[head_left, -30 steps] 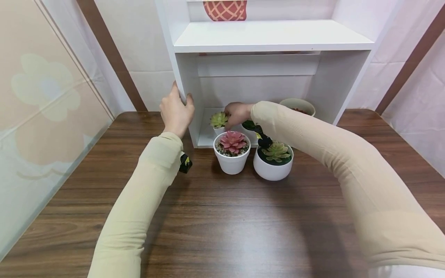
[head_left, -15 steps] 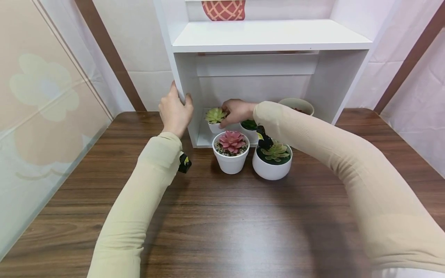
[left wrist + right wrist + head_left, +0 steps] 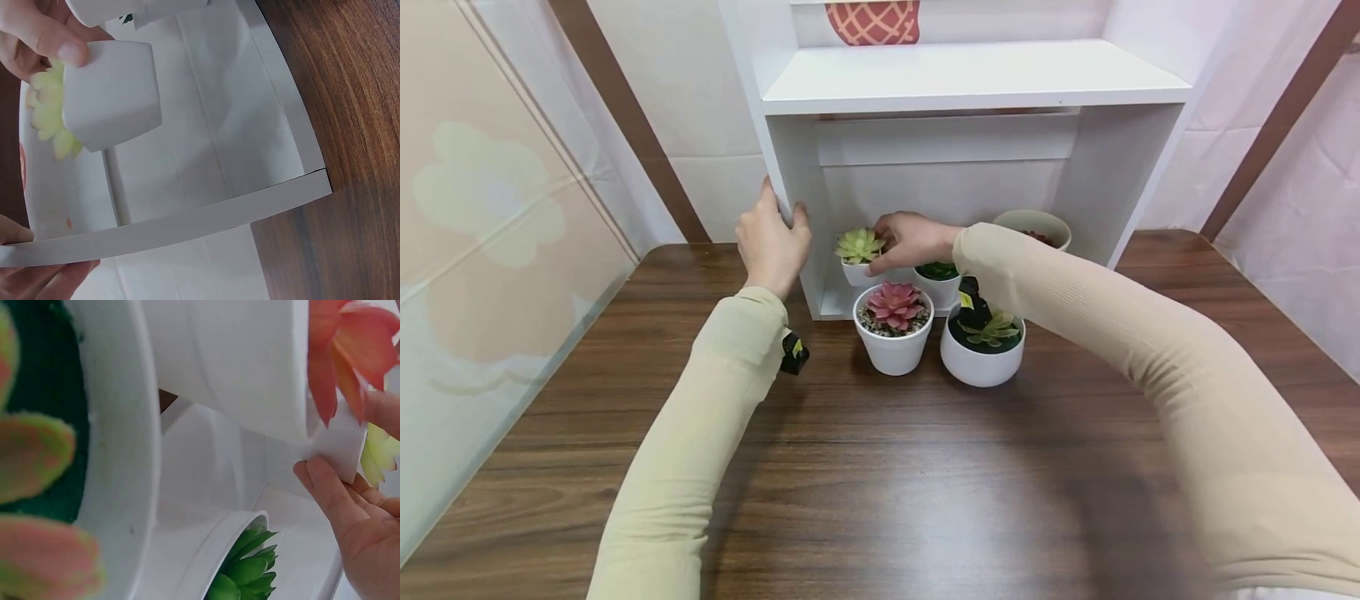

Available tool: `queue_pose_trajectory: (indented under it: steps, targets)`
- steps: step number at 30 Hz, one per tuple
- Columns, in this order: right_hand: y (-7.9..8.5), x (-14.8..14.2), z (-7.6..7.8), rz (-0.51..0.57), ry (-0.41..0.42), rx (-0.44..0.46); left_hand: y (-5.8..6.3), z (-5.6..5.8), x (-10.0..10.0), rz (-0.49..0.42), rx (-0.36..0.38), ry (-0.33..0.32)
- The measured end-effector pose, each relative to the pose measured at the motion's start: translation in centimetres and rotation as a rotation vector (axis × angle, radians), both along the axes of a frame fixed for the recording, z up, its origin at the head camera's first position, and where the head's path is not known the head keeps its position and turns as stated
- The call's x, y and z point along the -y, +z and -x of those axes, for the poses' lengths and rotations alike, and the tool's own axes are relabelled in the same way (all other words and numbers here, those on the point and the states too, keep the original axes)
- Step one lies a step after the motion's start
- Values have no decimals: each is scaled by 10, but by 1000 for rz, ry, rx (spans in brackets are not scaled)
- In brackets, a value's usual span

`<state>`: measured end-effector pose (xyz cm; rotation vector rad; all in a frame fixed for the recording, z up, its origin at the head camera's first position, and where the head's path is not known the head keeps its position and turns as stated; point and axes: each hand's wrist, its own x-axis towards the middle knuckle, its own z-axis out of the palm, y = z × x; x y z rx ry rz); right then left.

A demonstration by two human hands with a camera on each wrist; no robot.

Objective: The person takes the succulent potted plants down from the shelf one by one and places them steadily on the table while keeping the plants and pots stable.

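Observation:
In the head view my right hand [image 3: 913, 240] reaches into the shelf's lower compartment and pinches a small white pot with a light green succulent [image 3: 857, 248]. The left wrist view shows this white pot [image 3: 112, 94] held by thumb and fingers, seemingly off the shelf floor. My left hand [image 3: 772, 246] grips the front edge of the white shelf's left side panel [image 3: 801, 196], thumb inside and fingers outside. Just in front of the compartment stands a white pot with a pink succulent [image 3: 895, 354]. A rounder white pot with a green succulent [image 3: 981, 367] is beside it.
Behind those front pots, a white pot with dark green leaves [image 3: 937, 287] stands in the compartment, partly hidden. A larger cream pot [image 3: 1033, 223] is at the back right. An upper shelf board [image 3: 970, 79] spans overhead. The brown wooden table [image 3: 880, 483] extends in front.
My right hand has carried the light green succulent's pot slightly left and up, towards the left side panel. My left hand keeps its hold on the panel; the view has shifted a little.

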<state>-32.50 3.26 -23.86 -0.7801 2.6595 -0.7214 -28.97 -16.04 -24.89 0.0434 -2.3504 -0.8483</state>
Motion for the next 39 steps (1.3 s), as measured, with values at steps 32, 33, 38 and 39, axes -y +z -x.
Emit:
queue_pose_trajectory:
  steps: [32,33,38,39]
  targets:
    - [0,-24,-35,385,-51,77,0,2,1,-1,-10,-2]
    - [0,-25,-37,395,-59,79,-1,2,1,1,-13,-2]
    - [1,-29,-45,450,-92,80,-1,2,1,0,-18,-4]
    - [1,-30,-47,462,-99,80,0,2,0,0,-17,-3]
